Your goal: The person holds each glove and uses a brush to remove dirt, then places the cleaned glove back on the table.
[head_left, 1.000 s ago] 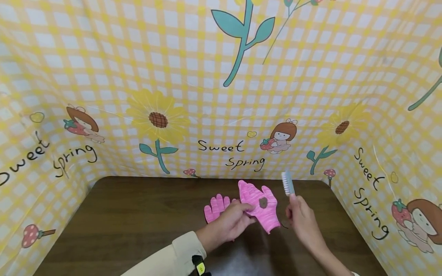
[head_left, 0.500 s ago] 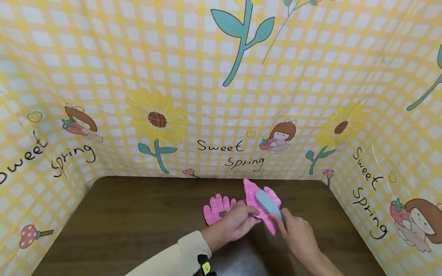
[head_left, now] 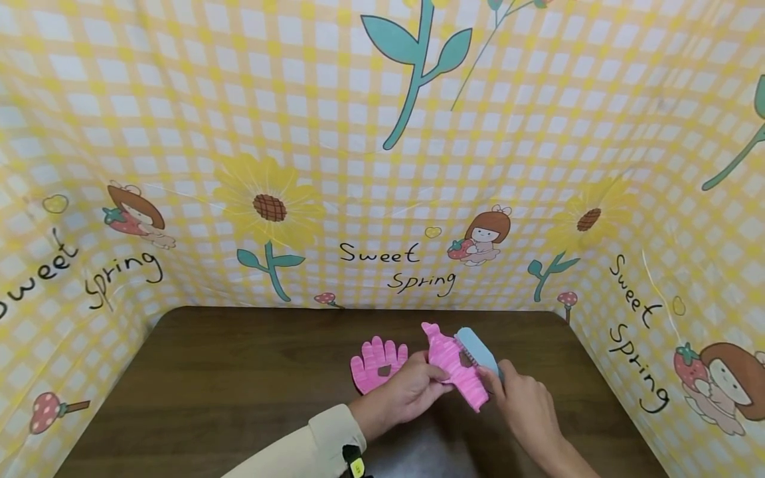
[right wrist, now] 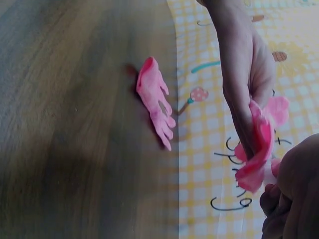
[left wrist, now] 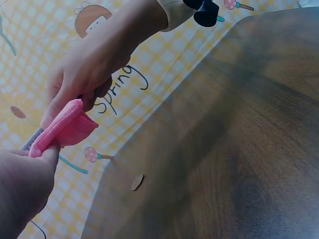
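"What do we have at lower centre of the head view?"

"We see a person's left hand (head_left: 402, 393) pinching a pink glove (head_left: 445, 352) between thumb and fingers, holding it up over a dark wooden worktop (head_left: 239, 372)."

"And just to the right of it?"

"There we find the right hand (head_left: 528, 405), its fingers curled around the lower end of a light-blue brush (head_left: 476, 346). The bristles face the held glove beside its brown patch (head_left: 465, 359); whether they press on it, we cannot tell."

"Anything lying down?"

"We spot a second glove (head_left: 366, 372), also pink, on the worktop left of the held one, partly behind the left hand."

"And our backdrop?"

"A yellow-checked cloth (head_left: 358, 199) lettered 'Sweet Spring' fills the upper frame; a cream sleeve (head_left: 299, 441) enters along the bottom edge, left of centre."
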Motion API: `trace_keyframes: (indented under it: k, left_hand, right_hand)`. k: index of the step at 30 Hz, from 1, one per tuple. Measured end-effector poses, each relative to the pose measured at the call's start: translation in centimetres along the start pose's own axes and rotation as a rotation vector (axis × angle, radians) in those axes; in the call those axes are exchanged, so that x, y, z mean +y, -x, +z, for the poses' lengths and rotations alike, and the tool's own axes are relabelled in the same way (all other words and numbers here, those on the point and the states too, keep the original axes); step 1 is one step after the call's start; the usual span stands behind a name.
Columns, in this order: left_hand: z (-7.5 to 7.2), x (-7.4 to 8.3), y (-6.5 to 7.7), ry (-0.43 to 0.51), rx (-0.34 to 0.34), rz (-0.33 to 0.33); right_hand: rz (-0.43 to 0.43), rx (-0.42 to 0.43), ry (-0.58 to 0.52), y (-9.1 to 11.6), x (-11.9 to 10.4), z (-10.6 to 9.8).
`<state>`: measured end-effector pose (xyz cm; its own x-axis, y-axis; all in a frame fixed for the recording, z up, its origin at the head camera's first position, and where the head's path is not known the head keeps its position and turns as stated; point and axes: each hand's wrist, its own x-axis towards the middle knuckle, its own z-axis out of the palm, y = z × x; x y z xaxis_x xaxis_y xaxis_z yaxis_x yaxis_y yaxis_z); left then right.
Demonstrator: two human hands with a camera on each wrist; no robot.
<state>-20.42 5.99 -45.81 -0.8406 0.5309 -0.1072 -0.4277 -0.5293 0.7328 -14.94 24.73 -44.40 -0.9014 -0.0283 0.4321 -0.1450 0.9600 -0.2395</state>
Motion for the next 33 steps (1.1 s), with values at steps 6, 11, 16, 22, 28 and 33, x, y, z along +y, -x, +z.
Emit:
trace_keyframes:
  k: [6,11,16,22,28,33]
  left_hand:
    - [0.1,0.0,0.0,-0.008,-0.003,0.007]
    - [0.2,0.0,-0.1,-0.006,-0.015,0.016]
    - [0.2,-0.1,-0.2,0.005,-0.032,0.013]
    - [0.6,0.3,0.0,0.007,-0.005,0.049]
    - [0.6,0.5,0.3,0.016,0.014,0.034]
    - [0.5,0.3,0.5,0.020,0.009,0.026]
  right_hand:
    - [0.070,-0.041,-0.036,-0.2,0.9,-0.3]
    - [0.087,-0.034,-0.065,-0.4,0.6,-0.9]
    - [0.017,-0.054,-0.080,0.2,-1.0,-1.0]
    - [-0.102,-0.010,0.008,0.6,-1.9,-0.3]
    - [-0.147,0.106,0.073,0.5,-1.7,-0.2]
    - [-0.110,0.113,0.078,0.3,-1.6,-0.3]
